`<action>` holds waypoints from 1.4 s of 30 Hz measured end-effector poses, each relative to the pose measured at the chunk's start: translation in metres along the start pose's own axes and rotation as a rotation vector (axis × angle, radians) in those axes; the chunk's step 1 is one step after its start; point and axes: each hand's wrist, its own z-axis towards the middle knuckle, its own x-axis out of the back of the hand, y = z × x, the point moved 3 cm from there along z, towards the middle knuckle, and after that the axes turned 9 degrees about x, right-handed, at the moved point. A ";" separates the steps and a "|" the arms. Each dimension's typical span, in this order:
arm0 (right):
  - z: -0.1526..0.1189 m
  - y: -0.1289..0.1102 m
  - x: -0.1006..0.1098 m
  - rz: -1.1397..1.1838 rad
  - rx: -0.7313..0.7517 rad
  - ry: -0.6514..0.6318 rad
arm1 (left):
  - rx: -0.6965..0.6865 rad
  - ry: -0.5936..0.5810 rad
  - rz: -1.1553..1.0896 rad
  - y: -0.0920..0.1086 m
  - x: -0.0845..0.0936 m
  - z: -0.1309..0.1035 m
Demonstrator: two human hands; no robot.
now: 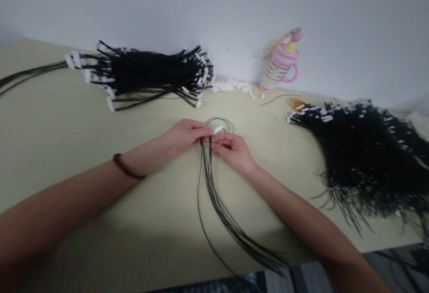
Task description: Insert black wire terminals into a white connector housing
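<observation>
"Where are the wires [217, 203]?"

"Centre—dropping from the left hand [188, 135], tails trailing toward five o'clock."

"And the grip?"

"The left pinches the wires. The right hand [233, 150] is bunched beside a white connector [218, 129]—what it grasps, I can't tell."

"Around the hands?"

"Bundle [150, 71] at eleven, white bits [231, 86] at twelve, cup [276, 71] between one and two, pile [362, 154] at three."

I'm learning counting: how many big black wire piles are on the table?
2: a left pile by the wall and a right pile running past the picture's edge, where more may hide. The held bunch isn't counted.
</observation>
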 end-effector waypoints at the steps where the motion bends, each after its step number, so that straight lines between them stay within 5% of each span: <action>1: 0.000 0.000 0.000 -0.017 0.005 0.011 | 0.001 0.014 -0.001 0.001 -0.001 0.000; 15: -0.001 0.000 0.001 -0.252 0.052 -0.074 | -0.003 0.089 -0.020 0.002 -0.009 -0.007; 28: 0.001 -0.017 0.005 -0.048 -0.192 -0.161 | 0.029 0.086 0.021 0.002 0.000 -0.002; 32: -0.002 -0.025 0.011 -0.004 -0.303 -0.093 | 0.078 0.114 -0.027 -0.002 0.005 0.002; 42: 0.004 -0.007 -0.004 -0.209 -0.007 -0.105 | 0.070 0.112 -0.047 0.001 -0.001 -0.001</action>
